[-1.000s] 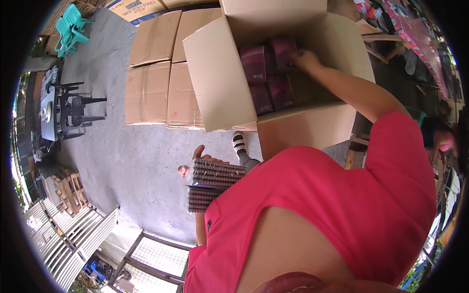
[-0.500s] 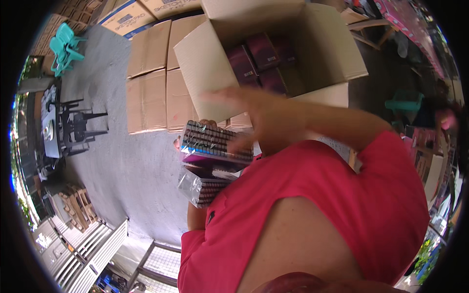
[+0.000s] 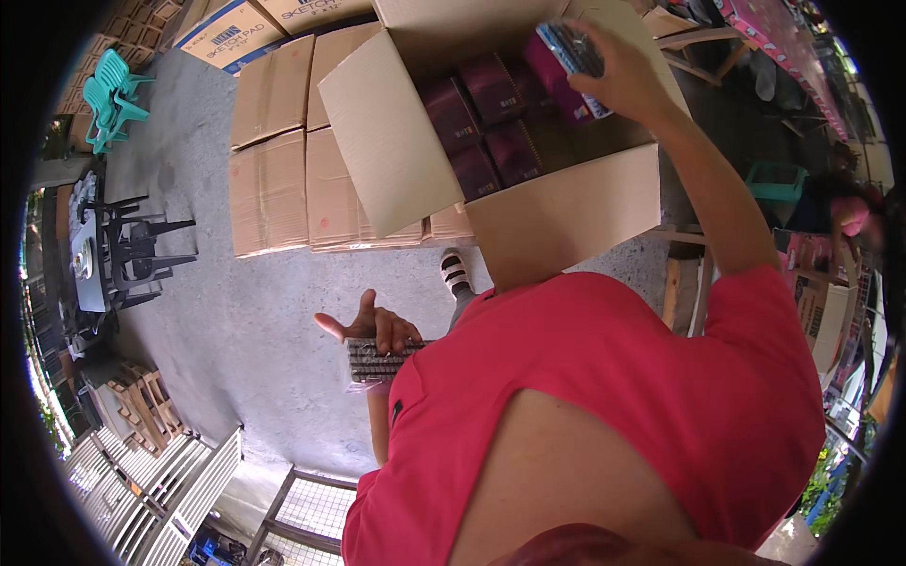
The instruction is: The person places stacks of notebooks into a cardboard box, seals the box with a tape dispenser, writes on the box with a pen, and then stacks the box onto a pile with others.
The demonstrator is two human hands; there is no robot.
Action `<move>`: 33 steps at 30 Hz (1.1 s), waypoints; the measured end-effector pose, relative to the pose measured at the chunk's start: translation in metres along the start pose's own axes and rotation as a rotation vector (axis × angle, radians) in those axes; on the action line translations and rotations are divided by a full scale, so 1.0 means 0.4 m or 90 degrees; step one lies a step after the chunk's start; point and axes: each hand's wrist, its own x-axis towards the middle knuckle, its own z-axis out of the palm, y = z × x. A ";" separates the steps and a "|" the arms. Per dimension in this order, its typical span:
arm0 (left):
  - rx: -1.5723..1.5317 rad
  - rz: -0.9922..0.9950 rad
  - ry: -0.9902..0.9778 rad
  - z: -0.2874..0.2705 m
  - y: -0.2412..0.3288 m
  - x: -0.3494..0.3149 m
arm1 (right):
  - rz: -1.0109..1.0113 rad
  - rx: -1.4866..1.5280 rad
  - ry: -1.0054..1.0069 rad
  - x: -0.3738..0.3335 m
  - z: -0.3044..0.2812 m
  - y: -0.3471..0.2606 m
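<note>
Notebook bundles (image 3: 489,87) with wire-bound edges are my load, some in the carton and one at each hand. Largest in my view is the block of brown boxes (image 3: 269,189) on the concrete floor (image 3: 264,311), to the left and far side. Next comes the open carton (image 3: 571,222), ahead and to the right, flaps spread; at least four dark purple bundles sit packed together in its left part, while its near-right part is in shadow and shows no bundle I can make out.

Smaller are my hands. The right hand (image 3: 630,83) reaches over the carton's far-right side, its grip clamped round the right bundle (image 3: 552,71), fingers and thumb across the wire edge. That bundle is tilted; I cannot tell whether its underside touches anything. The left hand (image 3: 377,325) is near, left of the carton, thumb and forefinger spread, other fingers bent over the smaller-looking left bundle (image 3: 373,360) beside the red shirt (image 3: 585,321). I cannot tell whether that grip clasps it.

I judge the step to be loading the right bundle; the next move calls for squaring it beside its neighbours, lowering it without snagging wires, and releasing.
</note>
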 end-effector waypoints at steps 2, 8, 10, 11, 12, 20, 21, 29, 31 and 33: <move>-0.005 0.044 0.013 0.003 -0.004 0.006 | 0.113 -0.086 -0.177 -0.019 0.096 0.094; -0.063 0.199 0.059 -0.005 0.052 0.125 | 0.139 0.286 -0.245 -0.048 0.131 -0.093; 0.177 0.233 0.184 0.001 0.071 0.216 | 0.095 0.757 -0.403 -0.076 0.137 -0.219; 0.309 0.252 0.263 0.008 0.069 0.273 | 0.093 0.769 -0.421 -0.096 0.114 -0.299; 0.386 0.246 0.255 0.067 0.038 0.352 | 0.089 0.783 -0.443 -0.102 0.085 -0.351; 0.715 0.317 0.451 0.136 0.021 0.612 | 0.010 0.285 0.081 -0.005 -0.008 -0.144; 0.882 0.277 0.427 0.122 -0.007 0.594 | 0.016 0.114 0.134 0.008 -0.003 -0.119; 1.653 -0.046 0.095 0.080 -0.172 0.526 | 0.121 -0.183 -0.293 0.090 0.212 0.106; 1.644 -0.046 0.112 0.087 -0.173 0.532 | -0.019 -0.151 -0.545 0.113 0.250 0.011; 1.645 -0.051 0.107 0.090 -0.172 0.544 | -0.201 -0.076 -0.796 0.099 0.329 -0.041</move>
